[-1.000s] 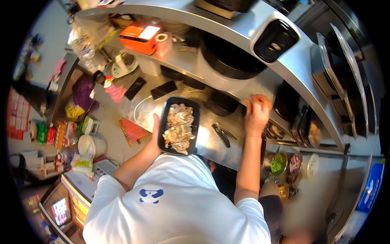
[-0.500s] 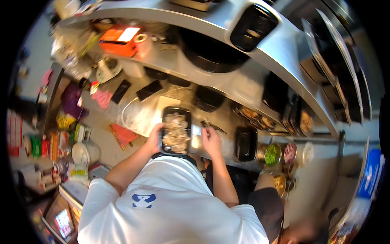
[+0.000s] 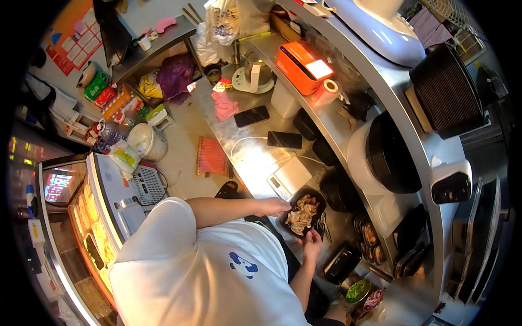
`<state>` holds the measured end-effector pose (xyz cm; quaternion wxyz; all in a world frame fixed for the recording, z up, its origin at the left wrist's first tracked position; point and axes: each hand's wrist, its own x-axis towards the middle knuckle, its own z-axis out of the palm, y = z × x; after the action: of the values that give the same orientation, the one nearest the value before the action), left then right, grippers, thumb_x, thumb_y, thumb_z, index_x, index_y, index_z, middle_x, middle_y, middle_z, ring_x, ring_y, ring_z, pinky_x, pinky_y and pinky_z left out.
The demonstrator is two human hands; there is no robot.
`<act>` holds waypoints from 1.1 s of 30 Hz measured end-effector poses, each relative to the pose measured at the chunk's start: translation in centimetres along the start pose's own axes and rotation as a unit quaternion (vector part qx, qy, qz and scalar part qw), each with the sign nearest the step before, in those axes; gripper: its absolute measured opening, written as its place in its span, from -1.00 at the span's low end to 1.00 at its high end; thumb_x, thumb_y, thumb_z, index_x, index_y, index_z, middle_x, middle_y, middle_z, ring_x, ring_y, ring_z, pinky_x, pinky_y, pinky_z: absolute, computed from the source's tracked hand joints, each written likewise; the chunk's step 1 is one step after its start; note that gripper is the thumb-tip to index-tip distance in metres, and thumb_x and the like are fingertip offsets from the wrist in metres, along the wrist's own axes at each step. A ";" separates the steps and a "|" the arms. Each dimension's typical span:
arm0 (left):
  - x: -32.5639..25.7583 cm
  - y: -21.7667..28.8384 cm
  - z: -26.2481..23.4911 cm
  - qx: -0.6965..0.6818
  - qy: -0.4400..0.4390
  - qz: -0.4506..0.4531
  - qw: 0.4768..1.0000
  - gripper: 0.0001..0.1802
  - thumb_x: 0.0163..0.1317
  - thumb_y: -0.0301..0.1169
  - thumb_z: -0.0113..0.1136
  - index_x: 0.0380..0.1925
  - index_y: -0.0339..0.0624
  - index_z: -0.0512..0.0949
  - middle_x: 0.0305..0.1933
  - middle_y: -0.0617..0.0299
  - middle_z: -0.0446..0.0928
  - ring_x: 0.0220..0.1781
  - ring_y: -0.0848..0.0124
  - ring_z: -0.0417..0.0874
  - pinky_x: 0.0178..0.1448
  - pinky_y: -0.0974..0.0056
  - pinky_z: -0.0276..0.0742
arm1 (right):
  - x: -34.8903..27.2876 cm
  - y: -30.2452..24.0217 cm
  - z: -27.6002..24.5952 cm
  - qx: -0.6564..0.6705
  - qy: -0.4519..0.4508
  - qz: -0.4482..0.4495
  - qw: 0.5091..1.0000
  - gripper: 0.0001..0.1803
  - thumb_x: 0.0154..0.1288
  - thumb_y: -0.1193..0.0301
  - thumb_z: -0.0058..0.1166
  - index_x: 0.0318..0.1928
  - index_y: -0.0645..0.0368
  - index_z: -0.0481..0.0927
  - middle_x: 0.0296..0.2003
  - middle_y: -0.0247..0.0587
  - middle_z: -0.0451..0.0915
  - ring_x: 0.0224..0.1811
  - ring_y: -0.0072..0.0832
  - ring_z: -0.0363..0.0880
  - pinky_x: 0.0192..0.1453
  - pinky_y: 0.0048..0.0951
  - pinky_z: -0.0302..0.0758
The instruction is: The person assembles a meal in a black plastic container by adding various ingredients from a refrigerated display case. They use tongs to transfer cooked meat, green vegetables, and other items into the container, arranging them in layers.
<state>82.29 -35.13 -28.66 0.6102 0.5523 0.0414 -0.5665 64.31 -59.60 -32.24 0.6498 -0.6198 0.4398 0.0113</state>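
Light washes a metal counter [image 3: 255, 155] at the center of a crowded workroom, a steel shelf [image 3: 399, 100] at 2 o'clock, pale wall [image 3: 147, 22] at 11, tan floor [image 3: 184, 178] at 9 and a glowing glass cabinet [image 3: 105, 201] at 8.

Just to the right of the orange box [image 3: 294, 71], a paper roll [image 3: 328, 93] is set on end, while a tall stack of black containers [image 3: 450, 92] is piled farther to the box's right. Below and to the left of the box, a crumpled pink cloth [image 3: 224, 106] and a dark phone [image 3: 252, 116] are laid close together, and a second phone [image 3: 284, 140] is placed below the box, attached to a white cable [image 3: 239, 142]. Well to the box's left, a purple bag [image 3: 176, 77] and a white bucket [image 3: 152, 142] can be seen.
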 end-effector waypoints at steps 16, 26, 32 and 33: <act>-2.6 4.5 -23.8 -0.040 0.162 0.163 0.972 -0.70 0.44 -0.31 0.19 0.08 -0.20 0.60 -0.12 0.26 0.65 -0.15 0.48 0.62 -0.05 0.36 0.59 | -3.3 -8.2 15.3 -0.463 0.117 -0.186 0.859 -0.59 0.59 0.26 -0.01 -0.31 0.28 0.72 -0.29 0.11 0.70 -0.29 0.10 0.66 -0.15 -0.01 0.58; -6.2 1.4 -31.7 -0.050 0.211 0.135 0.967 -0.72 0.45 -0.34 0.21 0.06 -0.25 0.61 -0.20 0.27 0.65 -0.22 0.53 0.59 -0.13 0.42 0.51 | 7.2 -22.6 25.9 -0.588 0.143 -0.397 0.690 -0.18 0.32 0.03 0.34 0.53 -0.15 0.35 0.51 0.54 -0.05 0.49 0.45 -0.02 0.52 0.28 0.10; -9.6 0.4 -34.9 -0.045 0.228 0.103 0.967 -0.76 0.44 -0.35 0.23 -0.02 -0.26 0.61 -0.19 0.24 0.65 -0.20 0.52 0.61 -0.11 0.38 0.54 | 13.9 -25.4 28.2 -0.601 0.202 -0.221 0.741 -0.10 0.44 -0.22 0.03 0.49 0.24 0.35 0.45 0.35 0.28 0.56 0.29 0.06 0.54 0.42 0.00; -10.1 0.9 -34.9 -0.015 0.234 0.110 0.966 -0.75 0.42 -0.33 0.24 -0.02 -0.26 0.62 -0.18 0.20 0.67 -0.18 0.48 0.64 -0.08 0.34 0.57 | 13.3 -25.3 28.7 -0.592 0.221 -0.231 0.740 -0.10 0.45 -0.20 0.01 0.47 0.31 0.35 0.45 0.24 0.33 0.59 0.20 0.07 0.53 0.48 -0.05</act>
<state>99.45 -3.65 -34.77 0.6501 0.6616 0.1308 -0.3500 102.59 -49.08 -24.37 0.0189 -0.9474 0.3189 -0.0187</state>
